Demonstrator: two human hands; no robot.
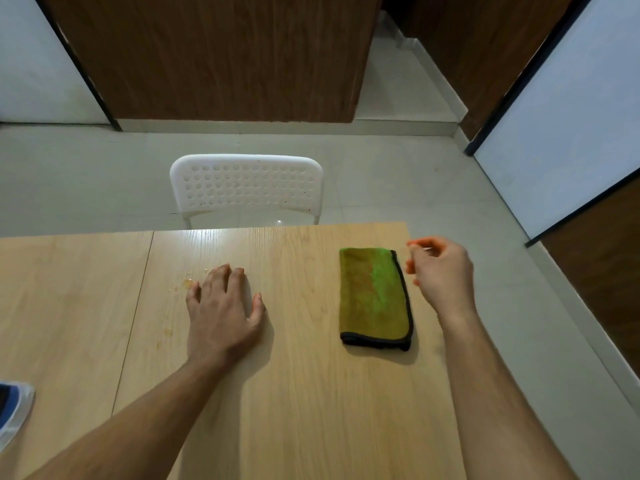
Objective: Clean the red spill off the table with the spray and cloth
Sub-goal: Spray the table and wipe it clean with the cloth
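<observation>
Resting flat on the table [311, 393], left hand [223, 306] has fingers spread beside faint spill [188, 283]. Right hand [441, 271], loosely curled and empty, hovers just right of folded cloth [374, 296].

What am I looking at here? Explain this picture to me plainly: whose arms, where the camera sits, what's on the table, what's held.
There is no machine: a person wears a wide-angle camera on the head, looking down at both bare arms. The left hand rests flat on the wooden table, beside faint orange droplets. The right hand hovers with loosely curled fingers next to a folded green cloth, holding nothing. A white chair stands beyond the table. No spray bottle is clearly visible; a blue-white object at the left edge is unidentifiable.
</observation>
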